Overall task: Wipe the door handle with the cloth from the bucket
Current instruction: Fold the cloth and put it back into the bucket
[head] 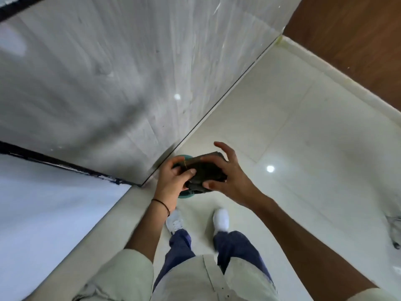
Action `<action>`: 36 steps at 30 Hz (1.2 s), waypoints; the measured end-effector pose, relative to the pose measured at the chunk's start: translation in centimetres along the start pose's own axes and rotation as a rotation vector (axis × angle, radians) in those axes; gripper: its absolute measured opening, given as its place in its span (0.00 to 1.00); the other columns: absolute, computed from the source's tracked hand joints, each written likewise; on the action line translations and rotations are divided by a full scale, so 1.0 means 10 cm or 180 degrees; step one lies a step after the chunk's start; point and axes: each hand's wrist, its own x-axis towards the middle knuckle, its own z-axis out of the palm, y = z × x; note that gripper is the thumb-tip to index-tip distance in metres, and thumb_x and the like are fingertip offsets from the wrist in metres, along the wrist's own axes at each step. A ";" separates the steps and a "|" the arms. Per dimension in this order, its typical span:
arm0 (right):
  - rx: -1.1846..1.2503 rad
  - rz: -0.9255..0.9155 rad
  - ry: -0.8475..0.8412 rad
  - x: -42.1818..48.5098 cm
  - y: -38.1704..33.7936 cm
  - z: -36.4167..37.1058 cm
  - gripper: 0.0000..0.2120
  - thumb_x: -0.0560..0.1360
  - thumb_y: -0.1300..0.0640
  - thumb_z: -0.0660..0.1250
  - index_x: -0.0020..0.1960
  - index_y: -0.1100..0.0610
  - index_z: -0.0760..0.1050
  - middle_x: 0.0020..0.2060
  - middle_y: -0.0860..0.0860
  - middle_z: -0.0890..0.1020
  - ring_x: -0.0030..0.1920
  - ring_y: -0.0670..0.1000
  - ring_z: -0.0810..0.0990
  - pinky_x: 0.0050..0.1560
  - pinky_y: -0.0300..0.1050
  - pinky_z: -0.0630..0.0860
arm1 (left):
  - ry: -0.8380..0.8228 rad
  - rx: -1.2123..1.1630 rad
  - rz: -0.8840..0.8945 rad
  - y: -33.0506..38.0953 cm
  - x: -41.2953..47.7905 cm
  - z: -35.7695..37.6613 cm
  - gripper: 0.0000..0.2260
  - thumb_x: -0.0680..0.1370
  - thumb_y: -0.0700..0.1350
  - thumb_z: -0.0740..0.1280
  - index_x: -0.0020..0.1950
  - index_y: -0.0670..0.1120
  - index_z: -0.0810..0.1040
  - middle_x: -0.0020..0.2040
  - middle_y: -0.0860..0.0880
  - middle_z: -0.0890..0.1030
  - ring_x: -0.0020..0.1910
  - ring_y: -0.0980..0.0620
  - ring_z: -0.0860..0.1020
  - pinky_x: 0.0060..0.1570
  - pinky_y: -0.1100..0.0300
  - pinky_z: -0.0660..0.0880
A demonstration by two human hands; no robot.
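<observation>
Above the bucket [184,193] on the floor [282,137], both hands, left [173,179] and right [227,177], grip the cloth [206,172] closed; I judge folding it compact best.

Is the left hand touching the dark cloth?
Touching. In the head view, the left hand has its thumb pressed on the dark cloth, above the teal bucket.

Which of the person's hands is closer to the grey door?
Left. The left hand grips the dark cloth on the side next to the grey door; the right hand holds the cloth's far side, over the open floor.
</observation>
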 end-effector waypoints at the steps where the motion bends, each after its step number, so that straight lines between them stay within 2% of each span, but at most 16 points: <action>1: -0.0220 -0.0172 -0.0256 0.10 0.13 -0.03 0.27 0.72 0.53 0.75 0.69 0.48 0.74 0.78 0.47 0.53 0.75 0.48 0.61 0.69 0.45 0.72 | 0.0105 -0.0009 -0.0057 -0.01 0.09 0.04 0.16 0.76 0.31 0.67 0.59 0.45 0.73 0.47 0.50 0.84 0.42 0.57 0.83 0.39 0.59 0.82; 3: -0.0499 -0.0449 -0.0720 0.32 0.35 -0.08 0.28 0.73 0.50 0.75 0.71 0.51 0.74 0.80 0.50 0.54 0.77 0.49 0.59 0.73 0.46 0.68 | 0.0328 0.0020 -0.0150 -0.05 0.28 0.11 0.18 0.76 0.32 0.68 0.64 0.44 0.73 0.52 0.45 0.82 0.47 0.51 0.82 0.41 0.57 0.82; 5: -0.0774 -0.0577 -0.1208 0.51 0.52 -0.14 0.34 0.72 0.45 0.75 0.75 0.51 0.70 0.81 0.52 0.55 0.76 0.54 0.61 0.74 0.45 0.66 | 0.0571 0.0024 -0.0281 -0.10 0.45 0.14 0.19 0.75 0.33 0.69 0.65 0.44 0.72 0.54 0.44 0.82 0.50 0.47 0.81 0.39 0.58 0.80; 7: -0.1193 -0.0685 -0.1585 0.72 0.72 -0.11 0.39 0.71 0.45 0.75 0.78 0.50 0.65 0.81 0.53 0.57 0.73 0.59 0.66 0.72 0.52 0.69 | 0.0850 -0.0065 -0.0449 -0.21 0.63 0.14 0.19 0.75 0.35 0.70 0.65 0.43 0.73 0.56 0.42 0.81 0.51 0.45 0.81 0.39 0.57 0.79; 9: -0.1797 -0.1050 -0.1493 0.88 0.93 -0.01 0.37 0.71 0.54 0.75 0.77 0.52 0.66 0.77 0.56 0.66 0.69 0.65 0.71 0.66 0.62 0.73 | 0.1028 -0.0240 -0.0619 -0.35 0.83 0.14 0.18 0.75 0.35 0.69 0.64 0.40 0.73 0.53 0.40 0.80 0.48 0.43 0.80 0.42 0.54 0.79; 11: -0.2382 -0.1336 -0.1159 1.00 1.05 0.10 0.32 0.70 0.57 0.74 0.74 0.55 0.72 0.70 0.57 0.77 0.68 0.69 0.72 0.64 0.67 0.73 | 0.1083 -0.0525 -0.0783 -0.49 0.99 0.11 0.17 0.76 0.34 0.68 0.65 0.37 0.73 0.51 0.39 0.79 0.48 0.42 0.79 0.49 0.49 0.79; 14: -0.2576 -0.1662 -0.0931 1.26 1.35 0.29 0.25 0.71 0.57 0.73 0.67 0.58 0.77 0.61 0.56 0.84 0.67 0.65 0.76 0.69 0.64 0.67 | 0.1114 -0.0964 -0.0906 -0.76 1.30 0.05 0.15 0.77 0.35 0.66 0.64 0.35 0.74 0.51 0.38 0.80 0.49 0.44 0.80 0.49 0.50 0.81; 16: -0.2377 -0.1545 -0.1085 1.38 1.55 0.45 0.21 0.71 0.58 0.71 0.64 0.59 0.79 0.54 0.56 0.86 0.56 0.62 0.82 0.64 0.58 0.72 | 0.1176 -0.0991 -0.0974 -0.95 1.47 -0.01 0.13 0.79 0.39 0.65 0.62 0.37 0.76 0.50 0.40 0.81 0.48 0.45 0.81 0.45 0.54 0.82; 18: -0.2152 -0.1136 -0.1363 1.51 1.76 0.64 0.17 0.72 0.59 0.68 0.61 0.58 0.80 0.49 0.57 0.86 0.46 0.62 0.83 0.51 0.52 0.77 | 0.1372 -0.0424 -0.1052 -1.20 1.69 -0.11 0.10 0.81 0.45 0.63 0.59 0.43 0.76 0.49 0.43 0.82 0.45 0.46 0.82 0.42 0.57 0.81; 20: -0.2095 -0.0632 -0.1604 1.63 1.95 0.81 0.14 0.74 0.59 0.66 0.60 0.56 0.79 0.49 0.55 0.85 0.46 0.60 0.81 0.42 0.47 0.71 | 0.1545 0.0490 -0.0965 -1.50 1.90 -0.26 0.09 0.80 0.48 0.62 0.57 0.46 0.77 0.51 0.45 0.83 0.46 0.46 0.83 0.46 0.56 0.79; 23: -0.2093 0.0050 -0.1754 1.86 2.38 1.14 0.10 0.75 0.58 0.66 0.56 0.54 0.78 0.44 0.52 0.82 0.41 0.56 0.76 0.38 0.42 0.65 | 0.1464 0.1649 -0.0742 -1.99 2.22 -0.55 0.10 0.79 0.47 0.63 0.58 0.47 0.78 0.55 0.45 0.83 0.55 0.44 0.80 0.59 0.52 0.76; 26: -0.2189 0.0487 -0.1975 2.12 2.80 1.52 0.09 0.74 0.58 0.66 0.54 0.53 0.78 0.39 0.51 0.77 0.40 0.57 0.77 0.36 0.42 0.66 | 0.1186 0.2262 -0.0678 -2.41 2.48 -0.79 0.12 0.80 0.45 0.61 0.61 0.46 0.77 0.58 0.45 0.82 0.58 0.43 0.78 0.61 0.50 0.75; 30: -0.2454 0.0079 -0.2048 2.52 3.30 2.09 0.14 0.75 0.58 0.66 0.59 0.50 0.78 0.48 0.55 0.84 0.47 0.61 0.82 0.42 0.47 0.74 | 0.1134 0.3131 -0.0297 -2.98 2.76 -1.07 0.16 0.80 0.45 0.60 0.68 0.45 0.72 0.68 0.47 0.75 0.66 0.45 0.74 0.64 0.48 0.73; 32: -0.2609 -0.0268 -0.1967 2.71 3.57 2.43 0.16 0.76 0.57 0.66 0.63 0.49 0.77 0.51 0.55 0.84 0.51 0.62 0.83 0.47 0.50 0.77 | 0.1129 0.3482 -0.0153 -3.29 2.90 -1.18 0.20 0.80 0.47 0.60 0.72 0.47 0.67 0.74 0.50 0.68 0.72 0.48 0.67 0.67 0.47 0.71; 34: -0.2894 -0.0613 -0.1897 2.85 3.82 2.74 0.17 0.78 0.58 0.65 0.65 0.48 0.76 0.54 0.54 0.84 0.54 0.61 0.82 0.52 0.53 0.78 | 0.1026 0.3738 -0.0207 -3.60 3.01 -1.26 0.24 0.81 0.50 0.58 0.77 0.48 0.59 0.79 0.51 0.59 0.77 0.50 0.58 0.69 0.47 0.66; 36: -0.3291 -0.0845 -0.1866 2.92 4.05 3.00 0.16 0.79 0.60 0.62 0.65 0.50 0.76 0.55 0.54 0.83 0.57 0.60 0.80 0.55 0.53 0.76 | 0.1021 0.3871 -0.0210 -3.88 3.06 -1.30 0.26 0.82 0.53 0.55 0.78 0.49 0.55 0.80 0.52 0.54 0.79 0.50 0.55 0.71 0.47 0.64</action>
